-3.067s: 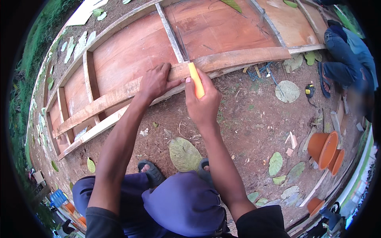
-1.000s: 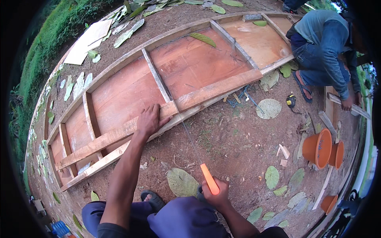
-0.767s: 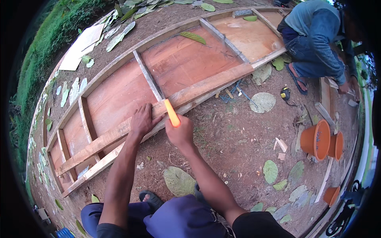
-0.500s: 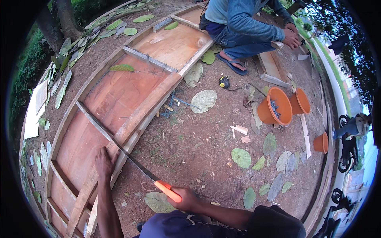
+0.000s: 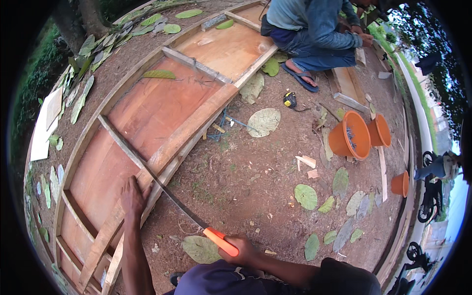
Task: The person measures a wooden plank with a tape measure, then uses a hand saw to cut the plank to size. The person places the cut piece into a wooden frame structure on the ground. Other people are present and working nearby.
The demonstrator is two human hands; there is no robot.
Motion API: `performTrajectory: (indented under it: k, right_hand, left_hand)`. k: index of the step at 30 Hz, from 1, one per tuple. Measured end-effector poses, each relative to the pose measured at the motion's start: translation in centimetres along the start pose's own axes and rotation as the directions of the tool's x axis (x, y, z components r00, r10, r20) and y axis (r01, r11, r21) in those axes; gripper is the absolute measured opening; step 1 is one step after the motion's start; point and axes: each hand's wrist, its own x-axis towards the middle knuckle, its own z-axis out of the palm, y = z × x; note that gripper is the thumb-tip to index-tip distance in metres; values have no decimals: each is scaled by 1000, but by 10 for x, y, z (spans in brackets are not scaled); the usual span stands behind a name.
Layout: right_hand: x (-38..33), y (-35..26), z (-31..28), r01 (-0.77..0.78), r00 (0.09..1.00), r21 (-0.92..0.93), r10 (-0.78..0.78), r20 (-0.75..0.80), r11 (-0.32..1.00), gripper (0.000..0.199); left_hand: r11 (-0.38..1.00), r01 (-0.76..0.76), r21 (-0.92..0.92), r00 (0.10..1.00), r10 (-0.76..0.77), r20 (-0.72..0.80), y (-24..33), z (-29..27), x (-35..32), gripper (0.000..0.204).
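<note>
My right hand (image 5: pixel 242 251) is closed round the orange handle of a handsaw (image 5: pixel 181 205). Its dark blade slants up to the left, and the far end lies across a long wooden plank (image 5: pixel 184 130). Just below the blade, my left hand (image 5: pixel 132 197) grips this plank from above, its thumb on the near side and its fingers over the far side. The plank rests along the near edge of a long wooden frame (image 5: pixel 87 138) backed with reddish plywood panels. Cross battens divide the frame. Whether the blade has bitten into the wood is hard to tell.
A co-worker (image 5: pixel 314 37) crouches at the far right end of the frame, near a small wooden box form (image 5: pixel 350 86). Orange buckets (image 5: pixel 361 142) stand at right, one holding nails. A tape measure (image 5: pixel 290 100), blue cord (image 5: pixel 215 133), wood scraps and large leaves lie on the ground.
The view has shifted, so most things sit slightly further right. My right hand and the saw have drawn slightly back toward me; my left hand stays on the plank. The co-worker's hands have moved.
</note>
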Motion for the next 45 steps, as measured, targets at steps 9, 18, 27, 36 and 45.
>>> performTrajectory:
  k: [9, 18, 27, 36, 45]
  right_hand:
    - [125, -31, 50, 50, 985, 85, -36, -169, 995, 18]
    - [158, -31, 45, 113, 955, 91, -83, -283, 989, 20]
    - [-13, 5, -8, 19, 997, 23, -17, -74, 1000, 7]
    - [165, -22, 51, 153, 951, 75, -126, -281, 985, 21]
    - [109, -11, 40, 101, 969, 192, -52, -242, 976, 13]
  left_hand:
    - [995, -90, 51, 988, 83, 129, 22, -12, 14, 75]
    - [993, -117, 29, 993, 116, 37, 42, -7, 18, 73]
    - [997, -75, 2, 996, 75, 55, 21, -2, 5, 72]
    - [993, -118, 6, 990, 118, 82, 44, -3, 17, 73]
    - [993, -110, 46, 994, 109, 11, 35, -4, 11, 73]
